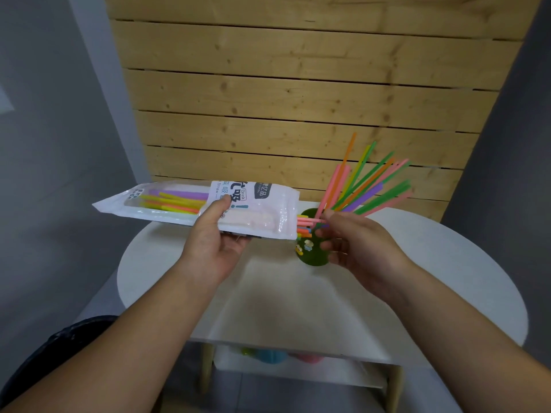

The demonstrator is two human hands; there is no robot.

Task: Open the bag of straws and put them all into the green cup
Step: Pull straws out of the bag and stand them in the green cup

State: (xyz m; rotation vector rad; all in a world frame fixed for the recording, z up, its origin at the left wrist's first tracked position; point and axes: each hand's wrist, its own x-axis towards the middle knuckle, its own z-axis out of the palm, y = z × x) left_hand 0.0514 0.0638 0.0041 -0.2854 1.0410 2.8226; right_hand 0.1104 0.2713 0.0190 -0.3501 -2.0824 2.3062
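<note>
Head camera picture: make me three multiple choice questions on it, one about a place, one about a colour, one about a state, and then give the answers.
1. Where does the green cup stand?
A. on the round table
B. on the floor
C. on the lower shelf
2. What colour is the table top?
A. black
B. white
C. red
3. How is the bag in the left hand?
A. sealed
B. empty and crumpled
C. open, with straws sticking out of its end
Answers: 1 A, its base rests on the table top. 2 B, the top shows plain white. 3 C, coloured straw ends poke from the bag's right end.
</note>
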